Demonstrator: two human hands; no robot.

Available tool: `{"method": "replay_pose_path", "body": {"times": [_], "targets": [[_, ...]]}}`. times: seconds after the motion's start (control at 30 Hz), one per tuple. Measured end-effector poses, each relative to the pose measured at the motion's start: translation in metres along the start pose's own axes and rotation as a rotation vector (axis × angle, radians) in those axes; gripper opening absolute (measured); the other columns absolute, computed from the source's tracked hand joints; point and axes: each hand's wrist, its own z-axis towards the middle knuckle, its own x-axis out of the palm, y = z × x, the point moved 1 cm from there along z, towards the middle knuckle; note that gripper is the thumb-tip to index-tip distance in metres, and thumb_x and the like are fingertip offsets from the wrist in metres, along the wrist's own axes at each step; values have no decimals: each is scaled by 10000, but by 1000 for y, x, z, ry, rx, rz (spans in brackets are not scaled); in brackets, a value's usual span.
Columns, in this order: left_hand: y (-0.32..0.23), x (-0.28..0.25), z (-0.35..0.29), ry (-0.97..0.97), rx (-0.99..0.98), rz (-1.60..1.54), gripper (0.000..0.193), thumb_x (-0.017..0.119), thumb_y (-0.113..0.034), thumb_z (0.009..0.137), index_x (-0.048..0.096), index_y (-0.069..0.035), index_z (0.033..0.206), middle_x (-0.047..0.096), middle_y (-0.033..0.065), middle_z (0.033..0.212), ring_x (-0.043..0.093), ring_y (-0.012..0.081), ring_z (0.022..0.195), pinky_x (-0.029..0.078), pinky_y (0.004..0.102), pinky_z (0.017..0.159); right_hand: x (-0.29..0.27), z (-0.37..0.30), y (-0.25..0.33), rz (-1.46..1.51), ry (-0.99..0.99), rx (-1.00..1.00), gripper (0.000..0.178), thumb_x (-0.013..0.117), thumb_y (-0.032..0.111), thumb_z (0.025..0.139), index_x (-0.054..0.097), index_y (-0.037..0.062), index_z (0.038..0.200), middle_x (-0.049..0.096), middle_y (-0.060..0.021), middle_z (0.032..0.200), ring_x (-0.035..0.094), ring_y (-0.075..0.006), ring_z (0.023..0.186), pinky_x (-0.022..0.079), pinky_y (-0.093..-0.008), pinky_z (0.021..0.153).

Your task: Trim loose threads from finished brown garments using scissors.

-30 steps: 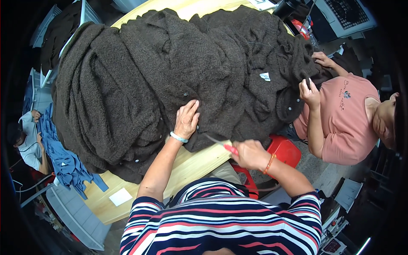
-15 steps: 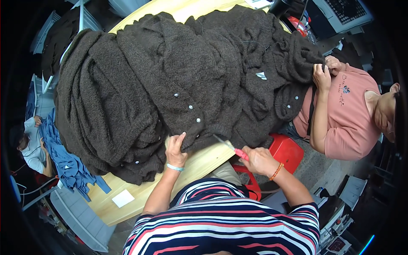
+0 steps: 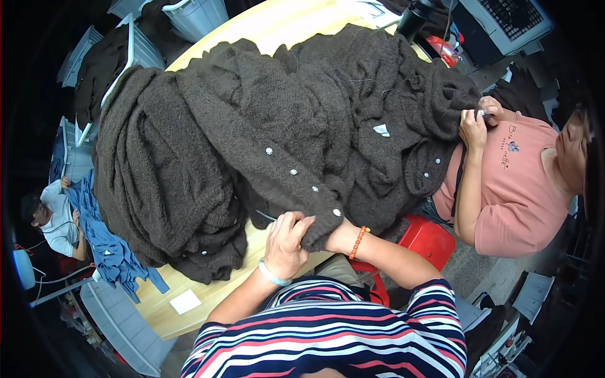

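A dark brown knitted cardigan (image 3: pixel 296 138) with shiny round buttons (image 3: pixel 293 171) lies over the table in front of me. My left hand (image 3: pixel 287 246) is closed on its near edge, with fingers and thumb pinching the knit. Close beside it, my right hand (image 3: pixel 342 239) reaches under the buttoned edge, and the cloth hides its fingers. Just beyond my left fingers pokes the thin grey tip of a pink-handled tool (image 3: pixel 265 216). Its handle, seen in my right hand a moment before, is hidden now. I cannot tell the tool's exact kind.
More brown knitwear (image 3: pixel 164 164) heaps up on the left of the pale wooden table (image 3: pixel 220 302). A person in pink (image 3: pixel 510 183) holds the pile's right end. A red stool (image 3: pixel 428 242) stands between us. Farther left, another person (image 3: pixel 63 220) handles blue garments (image 3: pixel 107 233). White paper (image 3: pixel 185 302) lies nearby.
My right hand has moved left with the tool, in under the cardigan's edge. My left hand has shifted right and nearer me, and the buttoned edge has been drawn toward me.
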Motion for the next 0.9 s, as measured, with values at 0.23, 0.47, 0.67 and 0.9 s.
{"method": "replay_pose_path", "body": {"times": [0.23, 0.47, 0.67, 0.9], "targets": [[57, -22, -23, 154, -455, -46, 445, 809, -360, 753, 654, 0, 965, 577, 151, 911, 563, 307, 934, 468, 391, 811, -29, -47, 21, -144, 332, 257, 266, 570, 183, 861, 600, 35, 1080, 687, -204, 787, 691, -369, 752, 542, -472, 667], [98, -4, 18, -541, -601, -73, 815, 848, -255, 745, 403, -56, 1398, 484, 124, 1223, 526, 228, 1039, 474, 325, 836, -30, -43, 14, -135, 279, 271, 255, 564, 184, 865, 581, 19, 1058, 689, -198, 769, 693, -373, 771, 541, -480, 678], [93, -9, 53, -558, -63, 343, 492, 807, -94, 744, 611, -36, 1191, 584, 134, 1005, 554, 262, 847, 494, 345, 733, -34, -49, 17, -109, 302, 289, 263, 583, 206, 869, 581, 24, 1060, 686, -198, 762, 690, -375, 754, 539, -484, 671], [160, 8, 66, -454, -182, 91, 214, 694, 36, 795, 673, -31, 997, 554, 77, 799, 519, 159, 572, 444, 295, 541, -90, -48, 41, 38, 344, 339, 276, 604, 272, 908, 592, 95, 1120, 666, -206, 770, 671, -377, 762, 530, -483, 689]]}}
